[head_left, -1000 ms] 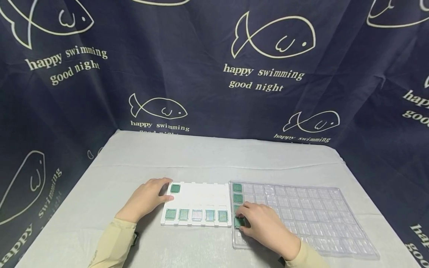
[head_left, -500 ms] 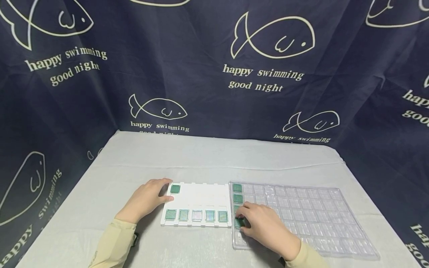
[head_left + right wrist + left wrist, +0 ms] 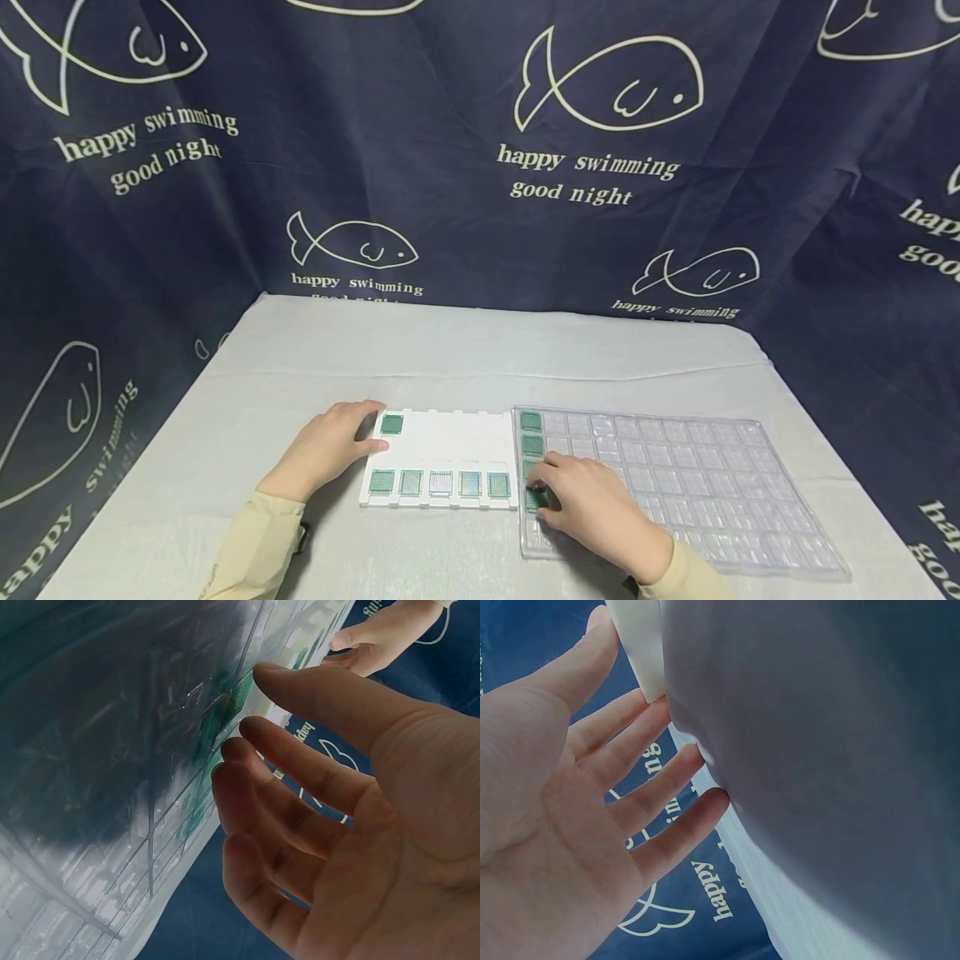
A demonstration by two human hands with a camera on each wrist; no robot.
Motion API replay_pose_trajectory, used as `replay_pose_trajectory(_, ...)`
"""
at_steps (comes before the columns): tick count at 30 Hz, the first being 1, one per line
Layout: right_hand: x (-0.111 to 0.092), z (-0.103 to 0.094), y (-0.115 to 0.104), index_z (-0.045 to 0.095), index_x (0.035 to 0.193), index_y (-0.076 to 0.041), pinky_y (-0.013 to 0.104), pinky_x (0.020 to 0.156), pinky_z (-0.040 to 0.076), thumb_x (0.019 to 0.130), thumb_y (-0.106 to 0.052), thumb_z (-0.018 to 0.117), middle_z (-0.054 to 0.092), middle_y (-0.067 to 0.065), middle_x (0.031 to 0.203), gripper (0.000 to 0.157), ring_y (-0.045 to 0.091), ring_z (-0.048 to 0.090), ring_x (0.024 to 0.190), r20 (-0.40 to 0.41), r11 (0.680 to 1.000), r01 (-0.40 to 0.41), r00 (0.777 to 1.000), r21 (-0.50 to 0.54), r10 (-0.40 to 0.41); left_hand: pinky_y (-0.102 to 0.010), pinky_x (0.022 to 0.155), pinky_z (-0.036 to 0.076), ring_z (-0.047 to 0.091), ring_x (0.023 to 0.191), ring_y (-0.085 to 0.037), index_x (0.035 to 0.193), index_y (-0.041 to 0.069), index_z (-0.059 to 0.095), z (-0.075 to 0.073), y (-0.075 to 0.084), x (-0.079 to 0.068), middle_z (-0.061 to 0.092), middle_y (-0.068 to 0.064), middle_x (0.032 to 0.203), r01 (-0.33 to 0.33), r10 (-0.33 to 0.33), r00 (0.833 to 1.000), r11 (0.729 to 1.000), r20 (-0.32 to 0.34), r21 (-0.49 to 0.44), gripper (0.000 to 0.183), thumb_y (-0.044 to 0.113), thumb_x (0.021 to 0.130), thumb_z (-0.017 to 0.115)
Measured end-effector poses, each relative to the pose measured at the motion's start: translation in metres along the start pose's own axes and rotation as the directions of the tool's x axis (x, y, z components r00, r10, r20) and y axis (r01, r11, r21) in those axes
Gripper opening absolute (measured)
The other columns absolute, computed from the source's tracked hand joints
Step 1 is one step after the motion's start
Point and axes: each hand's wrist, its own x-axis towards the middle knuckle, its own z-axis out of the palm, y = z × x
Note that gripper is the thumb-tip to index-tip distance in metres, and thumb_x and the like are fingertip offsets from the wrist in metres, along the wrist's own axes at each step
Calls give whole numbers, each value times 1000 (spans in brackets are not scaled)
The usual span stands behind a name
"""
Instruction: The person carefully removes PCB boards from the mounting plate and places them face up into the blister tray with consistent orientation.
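In the head view my left hand (image 3: pixel 333 442) lies against the left edge of a white slotted board (image 3: pixel 450 442), its thumb on the edge and index fingertip by the far corner. The left wrist view shows those fingers fairly straight, touching the board's side (image 3: pixel 641 652) and the cloth. My right hand (image 3: pixel 592 504) reaches over the left column of a clear compartment tray (image 3: pixel 720 483). Its curled thumb and index finger pinch a small green perforated circuit board (image 3: pixel 535 500) at its edges, still down in its compartment. The right wrist view shows this circuit board (image 3: pixel 238 697) between the fingertips.
Beyond the right hand, two more green circuit boards (image 3: pixel 532 433) sit in the tray's left column, another partly hidden. On the white board, several circuit boards (image 3: pixel 440 483) line the near row and one (image 3: pixel 392 424) sits at the far left. A grey-white cloth (image 3: pixel 480 350) covers the table.
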Motion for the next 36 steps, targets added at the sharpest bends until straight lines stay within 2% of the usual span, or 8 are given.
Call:
replay_pose_trajectory(19,0,0,-1,73,98,-21,30,67,57,73,-26,90,69,-9,94,31,11,69,79,-7,1000,0,1000,8,0,-59,104,51,62,126,-38,132,10,64,0,0,0,70,-10,131,2,-2,1000,1000,-2,-3,53,33,87,79)
replay_pose_trajectory(27,5,-2,-2,73,96,-20,28,66,57,73,-26,90,68,-9,89,29,9,67,77,-31,999,35,999,-2,-35,-59,104,51,62,126,-39,132,11,64,1,-2,1,70,-11,131,8,-8,1000,1000,1,0,54,34,86,80)
replay_pose_trajectory(36,12,-7,-11,74,100,-18,25,63,56,76,-25,88,70,-7,94,29,9,67,76,-44,999,41,998,-11,-42,-60,104,51,62,126,-39,131,11,65,0,-1,1,70,-11,130,3,-3,1000,1000,-1,-2,52,33,86,80)
